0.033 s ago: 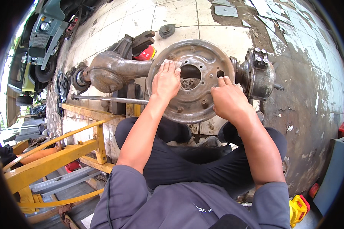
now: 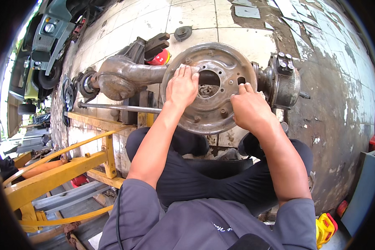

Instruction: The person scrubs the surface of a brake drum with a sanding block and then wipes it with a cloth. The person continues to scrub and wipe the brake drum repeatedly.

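A round steel brake backing plate [image 2: 212,113], with a large centre hole and several bolt holes, stands tilted in front of me between my knees. On its upper left face my left hand [image 2: 182,88] presses a small pale sheet [image 2: 194,69] under its fingertips; the sheet may be sandpaper, but most of it is covered. At the right side of the plate, my right hand [image 2: 251,107] grips the rim, its index and middle fingertips just below an oval hole and the other fingers curled.
Behind the plate lies a rusty axle housing [image 2: 116,77], with a hub [image 2: 284,81] at its right. A long metal rod [image 2: 121,108] and a yellow frame [image 2: 58,177] are at left. A round part [image 2: 182,33] rests on the tiles. A yellow-red object [image 2: 326,229] sits lower right.
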Available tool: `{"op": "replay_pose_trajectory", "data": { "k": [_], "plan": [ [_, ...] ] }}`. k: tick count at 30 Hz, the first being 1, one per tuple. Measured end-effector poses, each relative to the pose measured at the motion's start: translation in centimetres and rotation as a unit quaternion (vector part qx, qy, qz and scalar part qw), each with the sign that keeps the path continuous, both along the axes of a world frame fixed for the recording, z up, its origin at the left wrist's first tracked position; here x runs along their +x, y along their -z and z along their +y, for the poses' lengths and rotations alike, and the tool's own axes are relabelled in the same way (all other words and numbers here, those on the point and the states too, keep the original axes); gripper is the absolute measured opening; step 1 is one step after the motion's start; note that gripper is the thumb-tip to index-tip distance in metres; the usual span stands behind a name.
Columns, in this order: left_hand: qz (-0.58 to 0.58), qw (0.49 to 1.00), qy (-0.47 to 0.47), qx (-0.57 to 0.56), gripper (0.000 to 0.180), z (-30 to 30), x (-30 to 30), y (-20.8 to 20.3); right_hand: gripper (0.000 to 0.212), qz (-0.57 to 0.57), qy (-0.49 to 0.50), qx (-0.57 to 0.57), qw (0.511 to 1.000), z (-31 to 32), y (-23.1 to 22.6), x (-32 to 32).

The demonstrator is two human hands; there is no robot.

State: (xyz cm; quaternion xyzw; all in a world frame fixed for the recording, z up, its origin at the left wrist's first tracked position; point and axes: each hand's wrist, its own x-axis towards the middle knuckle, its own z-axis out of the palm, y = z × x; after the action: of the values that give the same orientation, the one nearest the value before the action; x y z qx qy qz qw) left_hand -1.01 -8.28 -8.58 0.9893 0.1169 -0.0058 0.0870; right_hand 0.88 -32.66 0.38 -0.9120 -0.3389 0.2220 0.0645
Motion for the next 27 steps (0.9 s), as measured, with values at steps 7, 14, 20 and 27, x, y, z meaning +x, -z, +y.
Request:
{"op": "replay_pose_trajectory", "data": {
  "k": [7,14,20,27],
  "plan": [
    [0.038,0.998,-0.04,0.023,0.088,-2.4,0.0,-2.0,0.03,0.001,0.003,-0.002,1.0,-0.1,-0.2,0.1],
    [0.058,0.995,-0.082,0.019,0.098,-2.2,1.7,-1.6,0.031,0.001,0.006,0.005,1.0,0.1,0.0,0.6],
    [0.087,0.991,-0.094,0.035,0.1,-2.6,2.1,-2.6,0.031,0.005,0.007,-0.013,1.0,0.3,-0.6,0.5],
    [0.139,0.982,-0.094,0.089,0.098,-3.5,1.6,-4.3,0.03,-0.008,0.011,0.012,1.0,-0.1,0.3,0.5]
  ]
}}
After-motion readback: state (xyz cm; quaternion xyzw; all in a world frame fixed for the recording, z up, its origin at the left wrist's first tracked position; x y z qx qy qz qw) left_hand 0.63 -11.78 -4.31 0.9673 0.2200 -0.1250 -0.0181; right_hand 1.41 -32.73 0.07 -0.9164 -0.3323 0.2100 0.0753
